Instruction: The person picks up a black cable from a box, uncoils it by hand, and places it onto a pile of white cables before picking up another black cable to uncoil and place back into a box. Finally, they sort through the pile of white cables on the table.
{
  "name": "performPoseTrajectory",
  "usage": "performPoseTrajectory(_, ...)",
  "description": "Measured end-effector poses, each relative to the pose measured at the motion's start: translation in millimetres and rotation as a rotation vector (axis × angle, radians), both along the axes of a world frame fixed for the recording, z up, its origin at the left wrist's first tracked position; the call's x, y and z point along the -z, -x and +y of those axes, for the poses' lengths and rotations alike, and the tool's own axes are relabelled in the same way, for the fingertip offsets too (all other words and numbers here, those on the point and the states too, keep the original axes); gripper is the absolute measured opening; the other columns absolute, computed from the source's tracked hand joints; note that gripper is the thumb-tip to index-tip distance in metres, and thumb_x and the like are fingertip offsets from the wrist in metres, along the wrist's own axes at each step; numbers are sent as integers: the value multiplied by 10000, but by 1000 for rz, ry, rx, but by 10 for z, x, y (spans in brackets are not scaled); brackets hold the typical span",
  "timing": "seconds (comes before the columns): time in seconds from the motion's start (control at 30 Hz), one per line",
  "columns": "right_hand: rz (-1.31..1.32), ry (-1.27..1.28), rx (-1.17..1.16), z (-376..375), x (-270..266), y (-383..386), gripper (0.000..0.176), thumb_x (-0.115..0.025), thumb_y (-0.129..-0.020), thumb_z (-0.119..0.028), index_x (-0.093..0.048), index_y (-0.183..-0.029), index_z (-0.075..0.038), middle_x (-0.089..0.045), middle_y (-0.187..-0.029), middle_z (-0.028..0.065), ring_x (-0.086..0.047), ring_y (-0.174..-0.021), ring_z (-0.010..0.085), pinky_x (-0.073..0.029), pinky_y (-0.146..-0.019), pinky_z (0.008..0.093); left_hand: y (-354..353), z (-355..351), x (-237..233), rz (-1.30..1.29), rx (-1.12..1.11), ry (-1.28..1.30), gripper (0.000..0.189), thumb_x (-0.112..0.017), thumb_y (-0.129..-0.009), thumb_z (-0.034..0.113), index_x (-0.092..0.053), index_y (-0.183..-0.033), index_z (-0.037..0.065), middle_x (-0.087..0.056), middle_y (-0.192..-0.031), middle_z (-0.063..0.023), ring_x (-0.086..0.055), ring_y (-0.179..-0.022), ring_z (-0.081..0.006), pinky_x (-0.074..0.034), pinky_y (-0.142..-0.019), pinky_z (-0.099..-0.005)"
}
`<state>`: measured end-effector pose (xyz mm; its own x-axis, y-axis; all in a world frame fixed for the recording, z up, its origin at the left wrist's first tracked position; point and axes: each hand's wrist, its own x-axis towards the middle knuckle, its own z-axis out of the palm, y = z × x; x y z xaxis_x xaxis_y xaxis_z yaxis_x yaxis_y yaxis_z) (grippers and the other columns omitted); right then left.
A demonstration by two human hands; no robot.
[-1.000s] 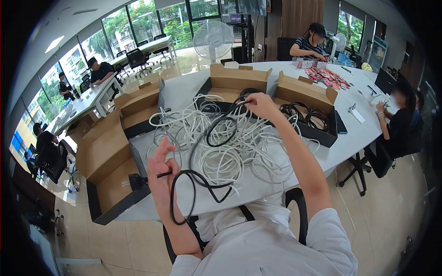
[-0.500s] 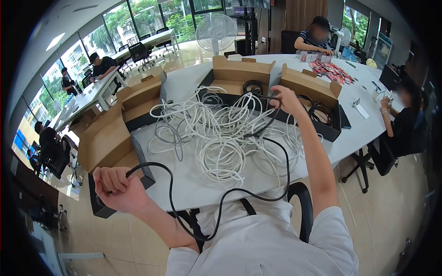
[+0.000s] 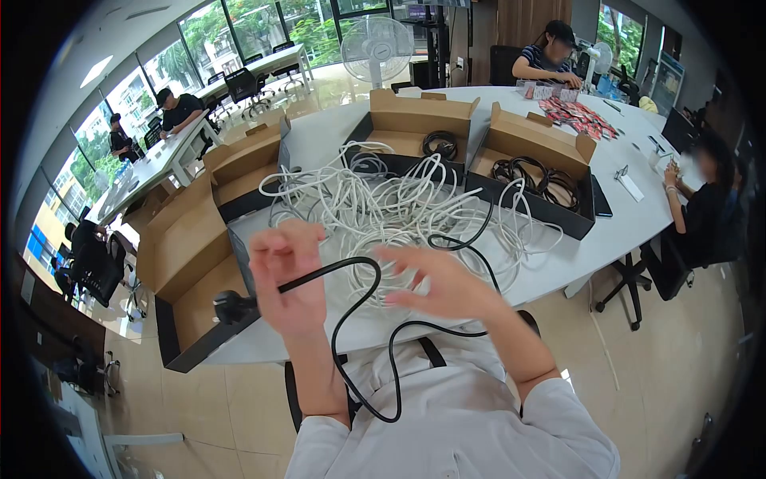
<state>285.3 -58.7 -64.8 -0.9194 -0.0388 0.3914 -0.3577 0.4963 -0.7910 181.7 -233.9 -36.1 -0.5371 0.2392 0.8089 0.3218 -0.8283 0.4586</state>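
Note:
My left hand (image 3: pixel 291 279) is curled round a black power cable (image 3: pixel 386 375) close to its plug (image 3: pixel 231 306), which sticks out to the left over the near-left box. From there the cable sags in loops over my lap and runs up onto the table. My right hand (image 3: pixel 447 281), a little blurred, is in front of the pile with fingers apart and nothing visible in them. Behind both hands a tangled heap of white and grey cables (image 3: pixel 391 188) covers the middle of the table. The cable's far end lies by the heap's right side.
Open cardboard boxes ring the heap: a near-left box (image 3: pixel 185 247), a back-left box (image 3: pixel 254 164), a middle box (image 3: pixel 423 112) with a black coil, and a right box (image 3: pixel 535 136) with black cables. Co-workers sit across the table (image 3: pixel 638 203) beside red packets (image 3: pixel 578 117).
My left hand has moved right and up, bringing the plug into view. My right hand has let go of the cable by the boxes and come down towards my left hand.

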Motion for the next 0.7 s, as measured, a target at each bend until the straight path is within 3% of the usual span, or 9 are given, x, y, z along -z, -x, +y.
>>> performPoseTrajectory(0.03, -39, 65, -121, -81, 167, 46, 456, -651, -862, -157, -525, -1286, -46, -659, -1007, 83, -608, -822, 135, -495, -680, 254, -1, 21, 48, 44, -49, 54, 414, -422, -944, 483, -484, -1093, 101, -438, -780, -32, -408, -772, -182, -315, -850, -375)
performPoseTrajectory(0.13, -76, 557, -156, -253, 574, 220, 285, -579, -919, -169, -591, -1159, -15, -664, -978, 62, -602, -799, 102, -484, -665, 239, -4, 64, 191, 194, -215, 267, 714, -390, -839, 716, -478, -1098, 57, -506, -874, -88, -458, -848, -198, -349, -841, -372)
performPoseTrajectory(0.23, -130, 587, -104, -122, 547, 217, 191, -507, -957, -156, -620, -1028, -19, -665, -935, 34, -594, -779, 75, -472, -653, 223, 60, -59, 207, 600, -410, 640, 799, -564, -793, 663, -439, -1241, 13, -514, -1101, -115, -486, -1022, -234, -333, -940, -356)
performPoseTrajectory(0.27, -53, 565, -55, -89, 506, 206, 201, -476, -969, -163, -619, -953, -23, -662, -880, 24, -584, -759, 55, -459, -629, 207, 44, -59, 225, 594, -432, 674, 793, -596, -791, 627, -428, -1267, 15, -509, -1136, -112, -481, -1046, -230, -332, -949, -353)
performPoseTrajectory(0.33, 45, 552, 14, 11, 400, 155, 205, -468, -971, -156, -618, -957, -17, -657, -866, 21, -581, -755, 56, -453, -621, 201, -24, -6, 307, 581, -473, 729, 797, -661, -786, 554, -406, -1321, 20, -498, -1207, -104, -471, -1094, -221, -332, -967, -347)
performPoseTrajectory(0.43, 170, 605, 142, 84, 274, 89, 223, -465, -975, -171, -613, -962, -6, -659, -866, 38, -586, -756, 71, -456, -607, 200, -98, 135, 643, 13, -139, 737, 762, -690, -795, 473, -402, -1343, 29, -498, -1234, -99, -471, -1108, -202, -354, -950, -336)
performPoseTrajectory(0.5, 232, 598, 234, 128, 185, 45, 251, -475, -979, -211, -610, -971, -1, -671, -888, 74, -597, -752, 97, -472, -604, 213, -225, 185, 793, -249, 50, 733, 641, -568, -900, 458, -403, -1349, 31, -547, -1180, -99, -546, -1016, -183, -414, -873, -312)
performPoseTrajectory(0.57, 322, 505, 364, 134, 126, -18, 279, -467, -985, -239, -610, -995, 0, -674, -890, 82, -604, -760, 99, -469, -597, 214, -397, 226, 926, -374, 167, 740, 636, -484, -934, 493, -401, -1346, 16, -580, -1133, -112, -590, -940, -182, -451, -812, -299)
performPoseTrajectory(0.7, 408, 516, 546, 152, 167, -93, 275, -453, -993, -231, -612, -1024, -8, -664, -890, 60, -588, -747, 85, -459, -600, 211, -718, 263, 1069, -431, 584, 732, 665, -485, -930, 502, -362, -1372, 21, -589, -1142, -104, -595, -943, -163, -456, -826, -280)
